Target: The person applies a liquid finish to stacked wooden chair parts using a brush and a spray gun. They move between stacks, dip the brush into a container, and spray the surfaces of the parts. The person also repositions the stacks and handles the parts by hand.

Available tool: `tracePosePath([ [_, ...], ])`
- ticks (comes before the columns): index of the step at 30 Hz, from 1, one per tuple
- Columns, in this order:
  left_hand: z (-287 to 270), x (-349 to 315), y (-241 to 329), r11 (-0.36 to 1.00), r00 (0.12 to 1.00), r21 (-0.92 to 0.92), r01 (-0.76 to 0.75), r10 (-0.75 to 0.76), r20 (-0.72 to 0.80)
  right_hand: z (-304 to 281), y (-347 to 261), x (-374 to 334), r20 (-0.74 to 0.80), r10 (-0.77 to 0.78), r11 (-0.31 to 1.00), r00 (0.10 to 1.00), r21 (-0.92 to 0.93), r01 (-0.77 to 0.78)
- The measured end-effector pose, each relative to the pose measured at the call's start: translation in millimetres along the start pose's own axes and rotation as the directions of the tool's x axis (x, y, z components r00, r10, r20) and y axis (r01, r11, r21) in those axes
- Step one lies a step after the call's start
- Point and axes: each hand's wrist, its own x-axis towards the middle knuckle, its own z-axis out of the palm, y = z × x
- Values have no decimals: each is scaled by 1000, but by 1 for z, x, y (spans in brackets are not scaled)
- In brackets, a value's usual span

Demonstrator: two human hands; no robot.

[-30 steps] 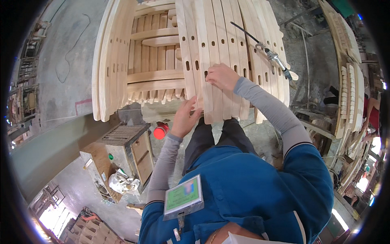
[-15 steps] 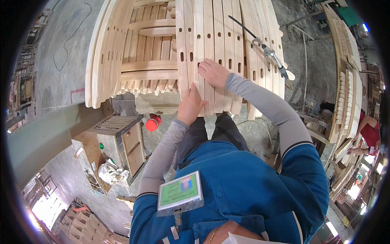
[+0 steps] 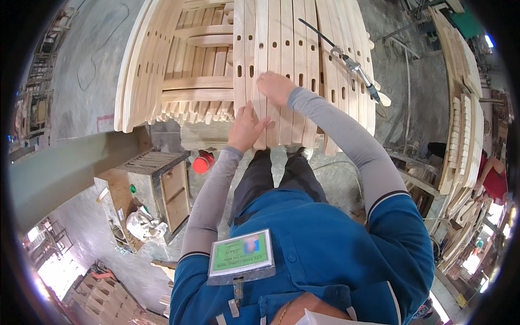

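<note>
Pale wooden slats (image 3: 288,59) with oval slots lie side by side on the stack in front of me. My left hand (image 3: 248,129) rests on the near part of the slats, its fingers stretched and the thumb spread out to the right. Farther ahead and to the right, my right hand (image 3: 276,88) bends its fingers down onto one slat, close to the row of longer slots. Its fingertips are partly hidden, and I cannot make out anything small in them. Across the slats to the right lies a silver hand tool (image 3: 353,66) with a long thin black rod.
Slatted wooden frames (image 3: 203,84) are stacked left of the slats. A red round container (image 3: 203,163) is below the stack's near edge, beside a wooden cabinet (image 3: 176,187). More wooden parts (image 3: 460,135) stand at the right, with another person's arm (image 3: 490,170) beyond.
Both hands have shifted slightly forward and left, and the left thumb is spread wider. The whole view has moved a little. The silver tool stays on the slats.
</note>
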Motion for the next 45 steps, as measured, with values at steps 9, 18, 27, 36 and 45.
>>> tracePosePath([
  [9, 9, 1, -28, 999, 992, -45, 5, -11, -122, -12, -25, 4, 165, -261, 951, 951, -124, 283],
  [18, 0, -9, -29, 995, 997, -73, 66, -68, -39, 2, -49, -10, 13, -375, 892, 927, -267, 365],
  [27, 4, -14, -28, 992, 996, -100, 75, -80, -43, -14, -37, 13, -342, 136, 987, 930, -37, -158],
  [36, 8, -21, -33, 990, 995, -114, 88, -91, -26, 11, -49, -3, 218, 331, 860, 918, 331, -389],
  [45, 2, -14, -28, 989, 994, -128, 69, -79, -80, -20, -11, 17, -253, 68, 947, 965, -288, -143],
])
